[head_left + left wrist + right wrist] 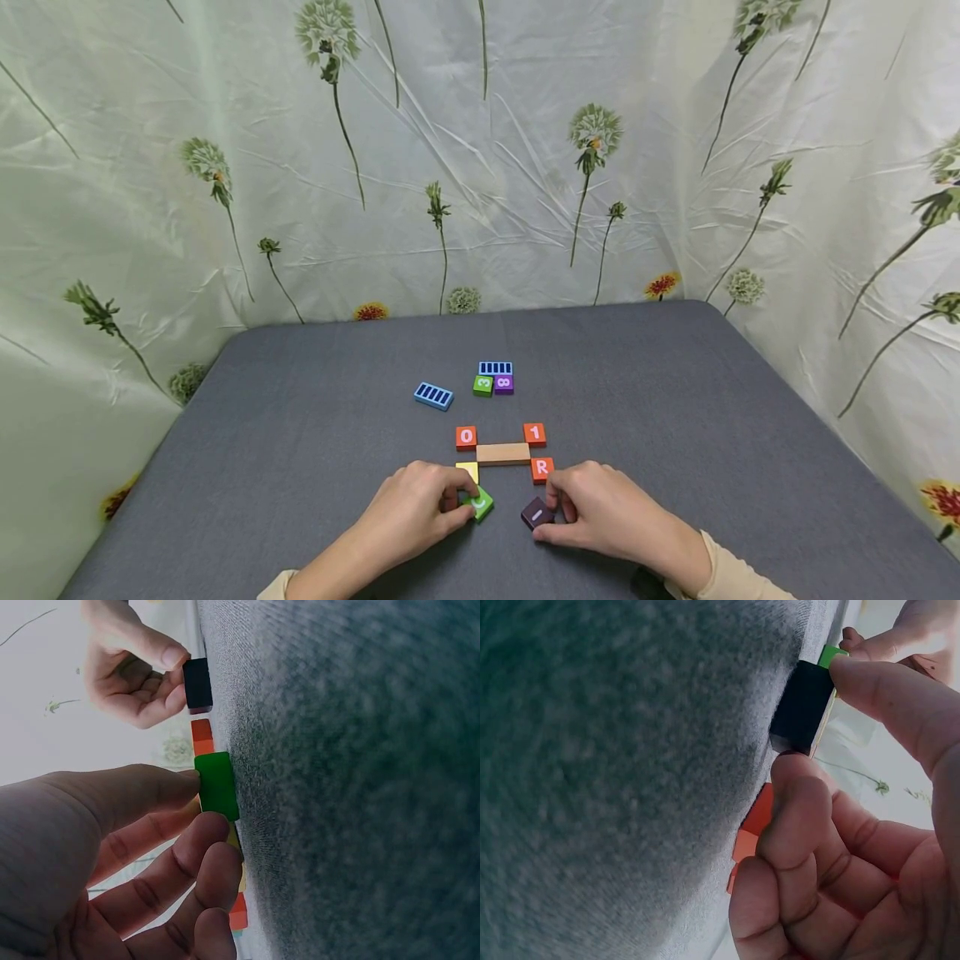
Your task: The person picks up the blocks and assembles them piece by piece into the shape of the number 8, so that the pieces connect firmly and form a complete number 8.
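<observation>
Between thumb and fingertips, my left hand (pixel 416 504) pinches a green tile (pixel 482 505) with a partly covered white mark, turned at an angle. My right hand (pixel 603 510) pinches a dark purple tile (pixel 536 514) that bears a short white stroke, also angled. Both tiles are close over the grey cloth, as the wrist views show. Just beyond is a plain wooden block (pixel 503 454). Around its corners lie orange tiles marked 0 (pixel 466 437), 1 (pixel 534 434) and R (pixel 542 471), plus a yellow tile (pixel 468 472) half hidden by my left fingers.
Farther back, a blue barred block (pixel 496 367) has a green 3 tile (pixel 483 386) and a purple 8 tile (pixel 503 384) against its near side. Another blue barred block (pixel 433 397) lies slanted to the left. A flowered curtain (pixel 510 167) hangs behind the grey-covered table (pixel 300 417).
</observation>
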Available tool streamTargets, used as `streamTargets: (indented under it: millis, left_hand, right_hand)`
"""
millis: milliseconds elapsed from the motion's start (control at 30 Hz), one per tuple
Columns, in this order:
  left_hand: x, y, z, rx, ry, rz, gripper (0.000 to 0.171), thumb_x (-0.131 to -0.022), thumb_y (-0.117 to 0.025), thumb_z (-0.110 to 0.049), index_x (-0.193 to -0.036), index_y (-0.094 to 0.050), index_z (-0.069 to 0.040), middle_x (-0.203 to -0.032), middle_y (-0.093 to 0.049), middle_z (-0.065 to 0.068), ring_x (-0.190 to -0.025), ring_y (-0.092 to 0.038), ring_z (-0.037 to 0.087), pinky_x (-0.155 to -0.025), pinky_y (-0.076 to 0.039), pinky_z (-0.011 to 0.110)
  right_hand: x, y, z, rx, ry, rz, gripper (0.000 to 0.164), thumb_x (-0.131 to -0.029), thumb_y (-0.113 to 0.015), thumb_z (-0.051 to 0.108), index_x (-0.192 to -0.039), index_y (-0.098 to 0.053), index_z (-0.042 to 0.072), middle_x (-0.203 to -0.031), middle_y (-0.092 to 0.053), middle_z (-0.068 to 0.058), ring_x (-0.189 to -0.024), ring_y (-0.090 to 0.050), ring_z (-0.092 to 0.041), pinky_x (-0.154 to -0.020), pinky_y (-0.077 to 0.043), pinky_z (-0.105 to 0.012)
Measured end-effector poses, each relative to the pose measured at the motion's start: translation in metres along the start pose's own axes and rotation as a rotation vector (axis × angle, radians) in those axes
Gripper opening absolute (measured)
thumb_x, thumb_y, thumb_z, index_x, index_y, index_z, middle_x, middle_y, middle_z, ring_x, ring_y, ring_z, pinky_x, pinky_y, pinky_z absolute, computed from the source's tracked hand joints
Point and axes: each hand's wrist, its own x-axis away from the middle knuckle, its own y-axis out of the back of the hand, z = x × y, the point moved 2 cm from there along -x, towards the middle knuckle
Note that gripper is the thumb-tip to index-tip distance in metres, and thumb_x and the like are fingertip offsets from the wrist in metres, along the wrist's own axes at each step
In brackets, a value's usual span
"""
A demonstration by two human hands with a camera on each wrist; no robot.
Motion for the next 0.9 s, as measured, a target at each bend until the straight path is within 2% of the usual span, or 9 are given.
streamTargets:
  millis: [400,700,900]
  left_hand:
    - [-0.0010,-0.0002,-0.0005,-0.002,0.007,-0.001,0.012,-0.088,-0.088,-0.021,-0.097,-0.081,-0.026,-0.068,-0.054,-0.017,-0.061,-0.046,-0.001,-0.055,-0.037,0.024]
    - [-0.0008,-0.0008,-0.0011,-0.002,0.018,0.015,0.012,-0.089,-0.088,-0.022,-0.097,-0.081,-0.026,-0.067,-0.054,-0.016,-0.061,-0.045,0.000,-0.055,-0.037,0.024]
    - [0.0006,-0.0008,-0.0006,-0.008,0.000,-0.008,0.012,-0.088,-0.088,-0.021,-0.096,-0.081,-0.026,-0.066,-0.054,-0.017,-0.060,-0.045,-0.002,-0.054,-0.037,0.024]
  right_hand:
    - [-0.0040,-0.0014,-0.0034,0.002,-0.020,-0.031,0.031,-0.087,-0.089,0.042,-0.084,-0.066,0.022,-0.063,-0.049,0.019,-0.055,-0.042,0.007,-0.050,-0.035,-0.019]
    - [-0.0066,-0.0009,-0.0056,-0.024,-0.062,-0.002,0.028,-0.088,-0.089,0.039,-0.086,-0.069,0.020,-0.062,-0.050,0.017,-0.054,-0.043,0.006,-0.049,-0.033,-0.019]
    - [-0.0078,-0.0008,-0.0058,-0.018,-0.050,-0.015,0.026,-0.088,-0.088,0.038,-0.088,-0.071,0.019,-0.063,-0.051,0.018,-0.054,-0.043,0.007,-0.049,-0.035,-0.019]
